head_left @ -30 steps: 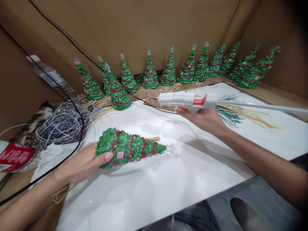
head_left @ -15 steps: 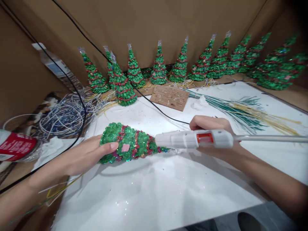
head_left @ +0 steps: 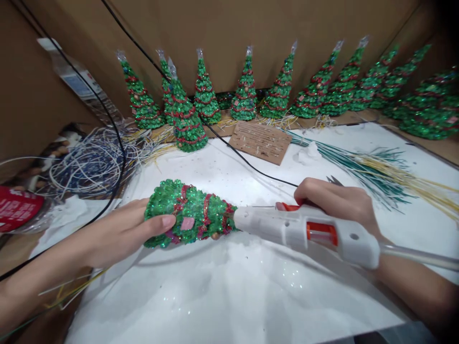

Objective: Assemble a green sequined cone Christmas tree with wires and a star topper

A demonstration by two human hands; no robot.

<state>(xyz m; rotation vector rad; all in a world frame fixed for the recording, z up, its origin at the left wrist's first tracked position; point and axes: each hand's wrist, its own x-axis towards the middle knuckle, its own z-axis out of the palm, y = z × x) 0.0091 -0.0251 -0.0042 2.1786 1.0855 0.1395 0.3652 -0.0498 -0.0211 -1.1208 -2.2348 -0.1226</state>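
My left hand [head_left: 122, 231] is closed round the wide base of a small green beaded Christmas tree [head_left: 195, 208], thumb on the near side. The tree lies tilted on its side above the white sheet, its tip pointing right, with red garlands and a pink square on it. My right hand [head_left: 337, 203] grips a white hot glue gun [head_left: 276, 224] with orange parts and a clear glue stick [head_left: 416, 255] out of its back end. The gun's nozzle is at the upper part of the tree and hides its tip; I cannot tell whether they touch.
Several finished-looking trees [head_left: 245, 91] stand along the back wall. A brown cardboard piece [head_left: 260, 142], green and yellow wires [head_left: 362, 169] and a black cord [head_left: 251, 167] lie on the white sheet [head_left: 229, 296]. Tangled wire [head_left: 86, 162] and bottles [head_left: 81, 83] are at left.
The glue gun has tilted, its back end lower and nearer, and my right hand has moved slightly right. The tree stays in my left hand, nearly in place. The camera view has shifted a little.
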